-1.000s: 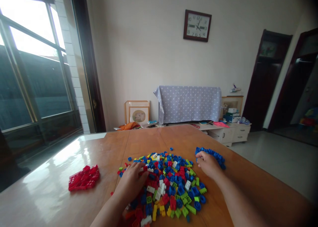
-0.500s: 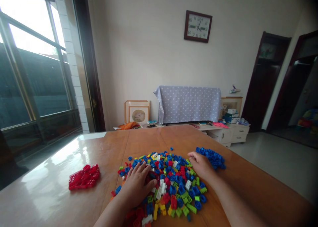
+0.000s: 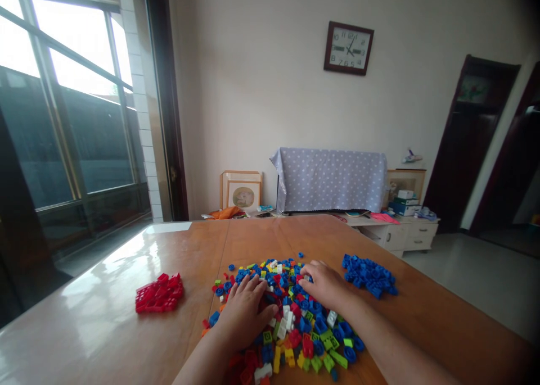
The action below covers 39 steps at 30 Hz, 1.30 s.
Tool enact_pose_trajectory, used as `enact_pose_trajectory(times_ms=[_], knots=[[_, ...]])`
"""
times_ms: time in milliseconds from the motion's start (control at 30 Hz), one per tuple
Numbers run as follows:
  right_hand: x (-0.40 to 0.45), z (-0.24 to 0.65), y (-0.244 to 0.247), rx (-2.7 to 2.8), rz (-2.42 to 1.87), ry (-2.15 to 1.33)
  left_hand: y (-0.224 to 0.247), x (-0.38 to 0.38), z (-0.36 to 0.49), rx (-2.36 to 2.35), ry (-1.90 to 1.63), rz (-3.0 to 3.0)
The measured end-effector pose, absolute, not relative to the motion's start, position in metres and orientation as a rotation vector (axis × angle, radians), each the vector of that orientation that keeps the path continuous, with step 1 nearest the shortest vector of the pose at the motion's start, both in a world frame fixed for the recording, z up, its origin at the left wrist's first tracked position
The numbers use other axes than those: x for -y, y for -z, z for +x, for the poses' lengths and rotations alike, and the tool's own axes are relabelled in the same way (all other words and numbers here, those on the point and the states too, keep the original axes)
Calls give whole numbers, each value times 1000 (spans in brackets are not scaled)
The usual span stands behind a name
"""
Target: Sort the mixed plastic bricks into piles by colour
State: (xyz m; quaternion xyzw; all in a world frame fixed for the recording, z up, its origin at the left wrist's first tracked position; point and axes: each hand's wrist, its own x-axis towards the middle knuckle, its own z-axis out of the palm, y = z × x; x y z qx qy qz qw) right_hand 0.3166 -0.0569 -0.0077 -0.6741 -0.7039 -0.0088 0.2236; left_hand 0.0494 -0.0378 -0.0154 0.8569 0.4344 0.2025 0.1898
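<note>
A mixed pile of toy building bricks (image 3: 291,323) in blue, red, green, yellow and white lies before me on the wooden table. My left hand (image 3: 247,312) rests palm down on the pile's left part, fingers spread, covering some bricks. Over the pile's upper right edge is my right hand (image 3: 323,284), its fingers bent and the thumb apart from them; I make out no brick between them. To the right of it is a heap of blue bricks (image 3: 369,275). A flat group of red bricks (image 3: 159,293) sits at the left.
The brown table (image 3: 202,250) has a shiny top, with a white sheet (image 3: 169,227) at its far left corner. One small blue brick (image 3: 301,255) lies beyond the pile. Against the wall stand a low white cabinet (image 3: 415,236) and an object under a dotted cloth (image 3: 331,180).
My right hand has moved left from beside the blue heap to over the mixed pile. My left hand stays on the pile. The whole view has shifted slightly.
</note>
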Motion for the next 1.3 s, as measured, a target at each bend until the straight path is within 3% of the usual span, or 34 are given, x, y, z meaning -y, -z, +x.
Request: enact_pose_trajectory(times_ms=[800, 1167, 1300], knots=[[8, 301, 9, 1670, -2128, -106, 21, 33, 48, -1272, -491, 2525], [34, 314, -2, 1541, -1665, -544, 18, 34, 47, -1272, -559, 2509], [50, 317, -8, 1358, -1449, -866, 14, 35, 48, -1284, -645, 2523]])
